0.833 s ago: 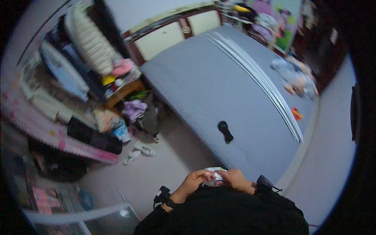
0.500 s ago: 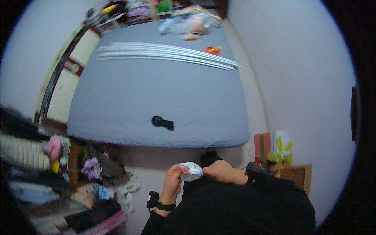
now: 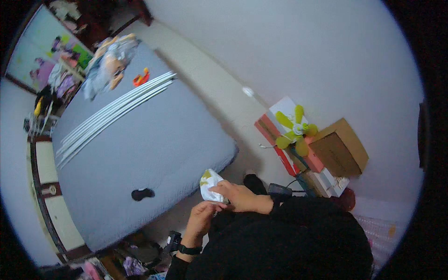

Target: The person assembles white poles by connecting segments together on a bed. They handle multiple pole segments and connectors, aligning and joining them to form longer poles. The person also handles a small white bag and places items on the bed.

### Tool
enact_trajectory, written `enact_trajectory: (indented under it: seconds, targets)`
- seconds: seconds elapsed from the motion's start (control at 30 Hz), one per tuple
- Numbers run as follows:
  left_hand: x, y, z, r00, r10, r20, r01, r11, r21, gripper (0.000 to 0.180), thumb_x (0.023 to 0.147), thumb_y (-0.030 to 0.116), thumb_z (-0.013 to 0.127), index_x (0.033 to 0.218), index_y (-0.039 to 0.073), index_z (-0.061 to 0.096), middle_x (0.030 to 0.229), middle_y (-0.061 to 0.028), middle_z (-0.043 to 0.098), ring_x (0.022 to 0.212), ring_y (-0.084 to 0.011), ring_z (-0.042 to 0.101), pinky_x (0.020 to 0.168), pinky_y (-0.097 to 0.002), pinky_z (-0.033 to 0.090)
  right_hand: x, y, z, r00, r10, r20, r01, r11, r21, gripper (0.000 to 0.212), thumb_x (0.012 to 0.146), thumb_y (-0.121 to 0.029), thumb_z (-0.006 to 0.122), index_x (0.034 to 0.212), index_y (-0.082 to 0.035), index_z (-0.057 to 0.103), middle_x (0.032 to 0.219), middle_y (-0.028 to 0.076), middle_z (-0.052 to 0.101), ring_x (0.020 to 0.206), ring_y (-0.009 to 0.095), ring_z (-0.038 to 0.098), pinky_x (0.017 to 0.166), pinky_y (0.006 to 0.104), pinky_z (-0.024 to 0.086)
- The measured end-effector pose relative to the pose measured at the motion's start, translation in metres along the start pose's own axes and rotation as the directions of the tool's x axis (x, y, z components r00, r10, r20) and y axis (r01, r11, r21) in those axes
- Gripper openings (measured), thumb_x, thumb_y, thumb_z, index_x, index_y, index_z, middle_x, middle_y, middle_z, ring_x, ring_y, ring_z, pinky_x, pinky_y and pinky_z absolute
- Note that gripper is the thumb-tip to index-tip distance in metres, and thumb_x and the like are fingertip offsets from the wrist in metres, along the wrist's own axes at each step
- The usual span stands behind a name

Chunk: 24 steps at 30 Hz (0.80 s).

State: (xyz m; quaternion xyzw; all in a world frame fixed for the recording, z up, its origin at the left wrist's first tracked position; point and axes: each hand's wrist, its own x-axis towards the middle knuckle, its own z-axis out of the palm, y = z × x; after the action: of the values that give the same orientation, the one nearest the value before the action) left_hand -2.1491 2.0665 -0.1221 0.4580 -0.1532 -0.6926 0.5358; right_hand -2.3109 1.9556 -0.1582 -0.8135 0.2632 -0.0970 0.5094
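A small white packet [image 3: 209, 185] with yellow-green patches, soft and crumpled, is in front of me just past the near edge of the bed. My right hand [image 3: 239, 197] grips it from the right, its thumb lying over the white side. My left hand [image 3: 200, 218] is closed in a pinch at the packet's lower end, with the fingertips meeting the right hand's fingers. What exactly lies between the left fingertips is too small to make out. Each wrist carries a dark strap with a black device.
A grey-covered bed [image 3: 154, 154] bears long white rods [image 3: 114, 114], a black object [image 3: 142, 194], an orange-red item [image 3: 141, 78] and crumpled clothes [image 3: 112, 60]. By the right wall stand a yellow-green fan [image 3: 297, 130] and a cardboard box [image 3: 340, 147]. Assorted belongings lie at lower left.
My view has swung to the right, bringing the fan and boxes into fuller sight. The packet has passed from my left hand's grip to my right; the left now pinches its lower end.
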Motion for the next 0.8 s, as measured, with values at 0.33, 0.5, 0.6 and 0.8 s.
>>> enact_trajectory:
  seconds: [0.33,0.5,0.6,0.8]
  targets:
    - [0.115,-0.006,0.085,0.986,-0.144,-0.082,0.161,0.952,0.259,0.028,0.096,0.022,0.052,0.115,0.002,0.054,0.112,-0.0086,0.059,0.105,-0.0182,0.055,0.096,-0.0337,0.041,-0.048,0.252,-0.185,0.544,0.607,-0.580,-0.318,0.788,0.526,0.025,0.077,-0.007,0.069,0.098,0.000,0.057,0.084,0.009,0.062,0.079,0.017,0.060,0.067,0.0315,0.051]
    - [0.099,-0.030,0.084,0.940,-0.145,-0.310,0.243,0.921,0.306,0.024,0.095,0.019,0.052,0.110,0.001,0.057,0.102,-0.0082,0.063,0.096,-0.0163,0.059,0.089,-0.0304,0.045,-0.060,0.350,-0.262,0.259,0.764,-0.591,-0.207,0.642,0.739,0.032,0.084,-0.009,0.066,0.111,0.001,0.052,0.100,0.011,0.060,0.079,0.021,0.062,0.055,0.0302,0.053]
    - [0.077,-0.044,0.080,0.908,-0.155,-0.390,0.245,0.950,0.193,0.023,0.095,0.019,0.052,0.109,0.002,0.058,0.101,-0.0080,0.063,0.093,-0.0164,0.060,0.090,-0.0314,0.045,-0.073,0.394,-0.306,0.118,0.809,-0.576,-0.035,0.583,0.812,0.035,0.086,-0.012,0.065,0.115,-0.001,0.049,0.107,0.012,0.056,0.085,0.023,0.060,0.062,0.0330,0.056]
    - [0.044,-0.062,0.078,0.814,-0.180,-0.552,0.267,0.960,0.082,0.020,0.095,0.018,0.051,0.105,0.002,0.057,0.097,-0.0093,0.063,0.092,-0.0182,0.061,0.089,-0.0332,0.046,-0.098,0.428,-0.357,0.012,0.844,-0.536,0.143,0.529,0.836,0.032,0.088,-0.018,0.063,0.114,-0.004,0.052,0.110,0.010,0.056,0.092,0.025,0.058,0.072,0.0353,0.054]
